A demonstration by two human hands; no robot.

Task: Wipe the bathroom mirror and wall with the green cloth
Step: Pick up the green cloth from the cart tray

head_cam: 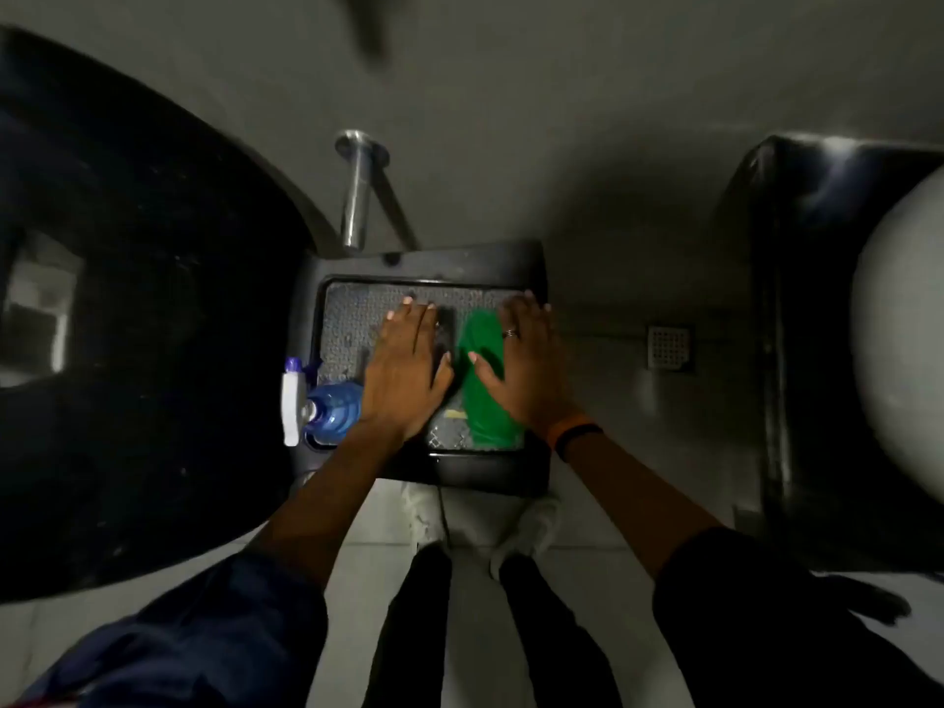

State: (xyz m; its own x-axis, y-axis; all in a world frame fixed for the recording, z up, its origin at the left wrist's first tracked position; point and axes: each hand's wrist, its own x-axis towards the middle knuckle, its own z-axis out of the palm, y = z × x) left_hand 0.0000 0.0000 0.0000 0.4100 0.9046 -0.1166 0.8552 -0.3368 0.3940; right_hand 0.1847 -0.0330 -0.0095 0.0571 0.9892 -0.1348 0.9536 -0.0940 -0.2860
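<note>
The green cloth (485, 401) lies lengthwise on the textured top of a black stool (459, 263) right below me. My right hand (528, 360) rests flat on the cloth's right side, with the thumb across the fabric and the fingers stretched out. A ring and dark and orange wristbands are on that hand and arm. My left hand (406, 362) lies flat on the stool top just left of the cloth, fingers spread and holding nothing. No mirror can be made out in this dim downward view.
A blue spray bottle (327, 408) with a white trigger stands at the stool's left edge. A metal pipe (357, 196) juts out beyond the stool. A large black fixture (153, 324) fills the left, a black-and-white one (868, 324) the right. A floor drain (670, 347) sits between.
</note>
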